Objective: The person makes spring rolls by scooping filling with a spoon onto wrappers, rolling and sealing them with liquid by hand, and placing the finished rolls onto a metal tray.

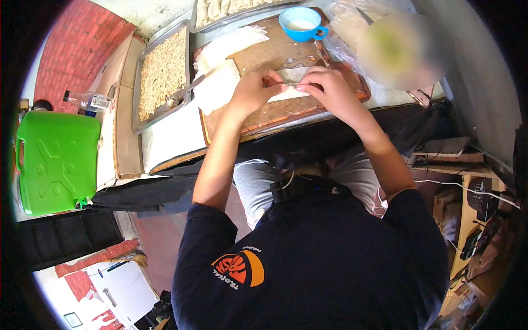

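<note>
Over a brown board (258, 52), my left hand (256, 93) and my right hand (333, 93) face each other with fingertips pinched on a thin white wrapper (294, 73). The wrapper is partly folded along the edge nearest me, and the fingers cover much of it. Whether filling lies inside cannot be made out. Just left of my left hand is a stack of pale wrapper sheets (217, 88). A blue cup (300, 34) of white liquid stands at the board's far edge.
A metal tray (136, 102) of crumbly tan filling lies at left, a utensil (196, 82) at its right edge. Behind, another tray (201, 26) holds several pale rolls. Clear plastic (344, 44) and a blurred round shape (404, 52) are at right. A green jerrycan (58, 162) stands far left.
</note>
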Demonstrator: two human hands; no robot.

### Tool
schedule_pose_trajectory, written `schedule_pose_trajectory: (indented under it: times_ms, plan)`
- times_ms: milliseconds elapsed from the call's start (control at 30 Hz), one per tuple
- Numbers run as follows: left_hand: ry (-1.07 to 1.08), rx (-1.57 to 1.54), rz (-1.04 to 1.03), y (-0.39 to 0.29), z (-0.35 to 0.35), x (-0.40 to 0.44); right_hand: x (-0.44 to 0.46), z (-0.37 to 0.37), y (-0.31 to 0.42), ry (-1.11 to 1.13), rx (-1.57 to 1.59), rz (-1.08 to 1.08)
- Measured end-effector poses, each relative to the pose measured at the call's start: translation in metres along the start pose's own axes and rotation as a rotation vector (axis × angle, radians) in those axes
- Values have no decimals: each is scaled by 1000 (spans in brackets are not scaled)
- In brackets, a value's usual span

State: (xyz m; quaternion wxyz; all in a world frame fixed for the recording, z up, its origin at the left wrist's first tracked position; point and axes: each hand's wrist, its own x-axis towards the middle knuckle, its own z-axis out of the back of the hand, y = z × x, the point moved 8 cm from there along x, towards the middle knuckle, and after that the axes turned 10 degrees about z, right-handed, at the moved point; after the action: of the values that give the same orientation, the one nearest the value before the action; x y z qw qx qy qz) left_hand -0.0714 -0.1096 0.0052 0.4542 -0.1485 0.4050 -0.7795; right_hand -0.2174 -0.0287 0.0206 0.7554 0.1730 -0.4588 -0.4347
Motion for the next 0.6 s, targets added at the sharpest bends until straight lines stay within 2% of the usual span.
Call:
schedule_pose_trajectory:
  times_ms: [133,233,333,433,533,600]
  plan:
    - [-163,-11,21,-3,2,-13,-6,3,11,58,-52,99]
    - [-335,70,-93,-18,6,-35,-8,4,14,65,-81,136]
    - [-414,244,-292,-29,2,-50,-10,4,12,56,-88,169]
    - [-409,220,-352,-34,1,-60,-10,4,10,41,-89,180]
    - [-365,182,-246,-22,-1,-56,-8,4,12,33,-87,176]
    - [-434,214,-314,-23,-1,-57,-8,4,12,30,-81,164]
